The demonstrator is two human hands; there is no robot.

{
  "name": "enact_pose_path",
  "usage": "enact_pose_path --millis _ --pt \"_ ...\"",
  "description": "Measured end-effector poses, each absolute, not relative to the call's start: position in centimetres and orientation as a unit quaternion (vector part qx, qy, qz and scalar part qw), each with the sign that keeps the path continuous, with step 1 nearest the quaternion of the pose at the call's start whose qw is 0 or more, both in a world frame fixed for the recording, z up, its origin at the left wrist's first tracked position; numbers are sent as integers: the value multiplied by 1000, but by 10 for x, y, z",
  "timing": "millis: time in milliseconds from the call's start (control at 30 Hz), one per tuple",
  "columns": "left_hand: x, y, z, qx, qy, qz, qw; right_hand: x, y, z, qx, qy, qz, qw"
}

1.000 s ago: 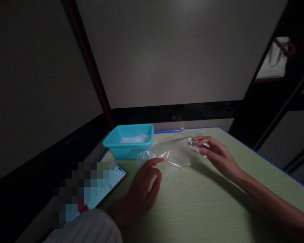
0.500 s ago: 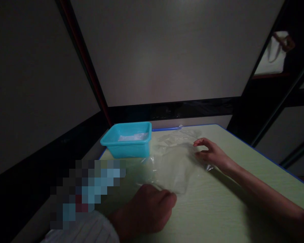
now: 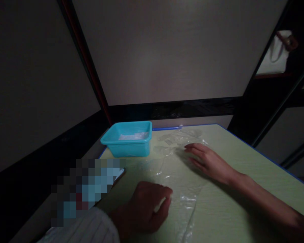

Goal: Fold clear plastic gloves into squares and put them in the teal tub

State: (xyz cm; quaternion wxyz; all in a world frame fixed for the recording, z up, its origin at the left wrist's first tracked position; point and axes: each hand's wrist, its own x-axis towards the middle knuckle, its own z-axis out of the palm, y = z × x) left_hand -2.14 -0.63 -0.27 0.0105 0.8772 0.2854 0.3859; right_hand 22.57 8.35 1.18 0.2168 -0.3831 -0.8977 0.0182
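A thin clear plastic bag (image 3: 188,199) lies spread and wrinkled on the pale green table, its near end running down to the bottom of the view. My left hand (image 3: 152,206) is at the bag's left side, its thumb and index finger curled with a gap between them. No plastic shows clearly in its fingers. Over the bag's right part is my right hand (image 3: 207,160), fingers stretched forward and a little spread, palm down. Whether its fingertips touch the plastic I cannot tell.
A turquoise plastic basin (image 3: 129,150) with something whitish inside stands at the table's back left corner. Left of my left hand lies a flat device (image 3: 120,175), mostly hidden by blurring. Blue edging (image 3: 167,129) borders the table. A white bag (image 3: 276,55) sits on a shelf at right.
The plastic bag has come down flatter and stretches nearer to me. My left fingers have loosened from their tight pinch. My right hand has flattened and moved slightly left.
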Motion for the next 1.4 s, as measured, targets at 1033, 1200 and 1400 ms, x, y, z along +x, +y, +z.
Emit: enact_pose_path --millis 1033,1200,1400 --pt "-13 17 -20 888 434 105 109 215 67 -5 -386 -910 144 37" --pt "-9 13 -10 884 441 80 133 219 68 4 -444 -891 91 8" --pt "-2 0 -12 883 433 108 148 193 58 1 -388 -911 66 120"
